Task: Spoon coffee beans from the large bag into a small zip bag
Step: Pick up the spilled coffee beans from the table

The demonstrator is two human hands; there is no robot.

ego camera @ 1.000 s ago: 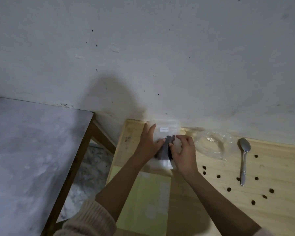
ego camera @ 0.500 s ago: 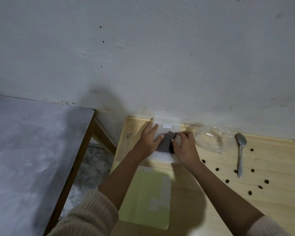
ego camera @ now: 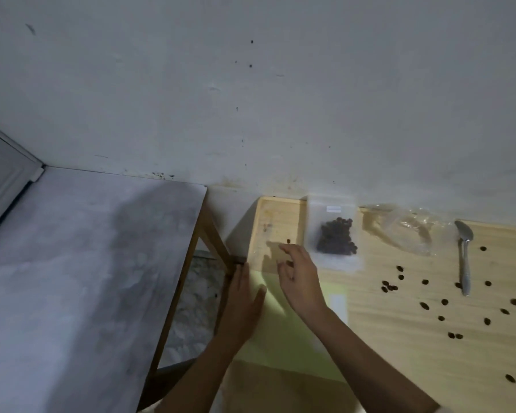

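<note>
Lying flat, small zip bag runs lengthwise toward wall; left hand flat, right hand loosely curled, empty.

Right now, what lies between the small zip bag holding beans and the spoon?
In the head view, the crumpled, clear large bag lies between the small zip bag and the spoon.

Bare forearms, left hand and right hand, pale sleeve edge on the right arm.

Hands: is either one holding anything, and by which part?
Left hand holds nothing. Right hand: dark speck between its fingers, perhaps a bean; cannot tell.
</note>
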